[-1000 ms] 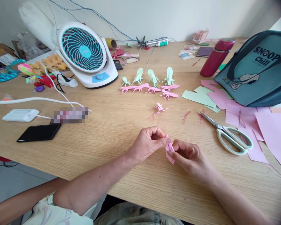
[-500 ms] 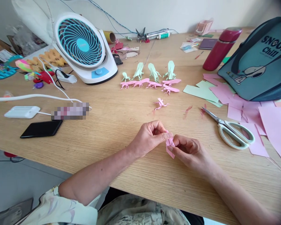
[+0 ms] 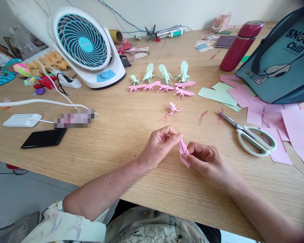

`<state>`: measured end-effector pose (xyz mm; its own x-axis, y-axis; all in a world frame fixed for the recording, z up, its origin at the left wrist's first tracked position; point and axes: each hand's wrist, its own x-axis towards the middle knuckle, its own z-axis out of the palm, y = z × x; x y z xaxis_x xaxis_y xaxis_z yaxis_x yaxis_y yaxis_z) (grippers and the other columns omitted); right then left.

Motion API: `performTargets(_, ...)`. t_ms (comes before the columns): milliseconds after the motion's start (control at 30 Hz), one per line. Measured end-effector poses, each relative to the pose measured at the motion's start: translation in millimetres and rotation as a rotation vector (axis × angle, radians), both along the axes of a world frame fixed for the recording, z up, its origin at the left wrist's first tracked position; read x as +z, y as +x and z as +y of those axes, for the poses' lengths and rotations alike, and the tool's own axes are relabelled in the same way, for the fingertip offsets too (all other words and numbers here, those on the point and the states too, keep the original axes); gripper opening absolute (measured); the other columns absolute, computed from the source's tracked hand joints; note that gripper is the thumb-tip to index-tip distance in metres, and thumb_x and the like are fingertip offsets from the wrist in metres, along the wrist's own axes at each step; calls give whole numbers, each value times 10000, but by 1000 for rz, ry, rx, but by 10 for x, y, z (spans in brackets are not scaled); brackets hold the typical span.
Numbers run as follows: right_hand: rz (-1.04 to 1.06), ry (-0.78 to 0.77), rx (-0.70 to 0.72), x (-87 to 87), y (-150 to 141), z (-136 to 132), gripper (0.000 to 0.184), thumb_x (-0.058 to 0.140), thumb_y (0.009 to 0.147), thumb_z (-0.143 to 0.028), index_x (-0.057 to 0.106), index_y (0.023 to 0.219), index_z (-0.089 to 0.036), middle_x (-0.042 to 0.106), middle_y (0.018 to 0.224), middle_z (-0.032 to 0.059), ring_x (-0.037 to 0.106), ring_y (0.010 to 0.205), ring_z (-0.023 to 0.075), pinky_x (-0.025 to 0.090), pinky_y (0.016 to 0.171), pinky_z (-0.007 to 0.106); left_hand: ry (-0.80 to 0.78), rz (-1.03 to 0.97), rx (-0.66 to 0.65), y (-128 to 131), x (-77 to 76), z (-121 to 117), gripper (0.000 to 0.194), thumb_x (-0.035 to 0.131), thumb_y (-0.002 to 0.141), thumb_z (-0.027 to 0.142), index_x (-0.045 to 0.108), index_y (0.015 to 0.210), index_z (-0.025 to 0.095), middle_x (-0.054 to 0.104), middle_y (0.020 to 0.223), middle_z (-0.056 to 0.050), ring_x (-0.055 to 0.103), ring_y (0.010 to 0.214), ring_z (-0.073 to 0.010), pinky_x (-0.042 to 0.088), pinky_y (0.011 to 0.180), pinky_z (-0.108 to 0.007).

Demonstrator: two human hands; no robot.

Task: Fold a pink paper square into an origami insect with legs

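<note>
A small folded pink paper piece [image 3: 184,157] is held between both hands above the table. My left hand [image 3: 162,143] pinches its upper tip between thumb and forefinger. Lower down, my right hand [image 3: 205,158] grips the side, its thumb lying across the front. The paper is long and narrow, pointed at top and bottom, with folded layers down its middle. Just beyond the hands lies a small pink origami figure [image 3: 172,108] with thin legs. Farther back stand several green origami figures [image 3: 164,74] behind a row of pink ones [image 3: 164,87].
Scissors [image 3: 253,137] lie at the right, beside pink paper sheets [image 3: 300,131] and green strips [image 3: 218,96]. A red flask [image 3: 239,49] and a blue bag [image 3: 281,74] stand behind. On the left are a fan [image 3: 86,44], a black phone [image 3: 43,138] and a white power bank [image 3: 22,120].
My left hand has shifted slightly up to the paper's tip, so more of the folded pink piece shows between the hands. My right hand keeps its grip. The view has shifted a little.
</note>
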<state>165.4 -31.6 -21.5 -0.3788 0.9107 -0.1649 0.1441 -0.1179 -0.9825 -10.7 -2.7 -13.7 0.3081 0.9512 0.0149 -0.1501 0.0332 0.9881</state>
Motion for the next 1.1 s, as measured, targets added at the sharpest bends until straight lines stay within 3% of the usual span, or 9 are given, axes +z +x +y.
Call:
performTargets(133,60,12,-80,-12,32,25,381,701,817,-527,594,653,-200,578,638,7,478,602,130,382,570,271,14,117,-11,0,1,-9,309,642,891,462,636,862,155,608,754,4,444,572,-69,355,575,-232)
performTargets(300,118,40,-115,-86,46,32,332,761,790,-491,644,689,-197,611,670,10,511,643,137,409,598,265,72,239,-13,37,-59,-24,275,753,794,379,617,741,147,620,747,-15,540,675,-117,410,630,-248)
performTargets(567,237,26,-132,-152,55,51,211,825,757,-361,684,818,-217,651,759,6,572,733,153,467,674,265,138,199,51,35,-70,-48,283,752,808,329,571,677,155,609,672,1,584,684,-127,452,671,-257)
performTargets(867,256,23,-101,-162,55,44,186,813,780,-337,681,756,-209,627,707,-11,532,687,127,426,661,252,40,33,-44,82,-97,-73,309,785,789,364,574,720,149,649,733,-20,618,741,-141,479,719,-272)
performTargets(1000,236,17,-103,-135,73,52,209,807,782,-366,679,753,-204,638,718,-4,535,689,129,424,663,253,15,-9,-129,43,-79,-54,311,678,885,422,590,769,147,630,725,-9,548,621,-87,431,600,-220)
performTargets(1100,228,-22,-108,-105,88,66,242,817,762,-398,677,749,-201,649,711,0,546,679,133,425,653,257,-32,23,-114,15,-84,-39,309,642,906,444,625,830,144,575,692,18,424,508,-50,328,481,-199)
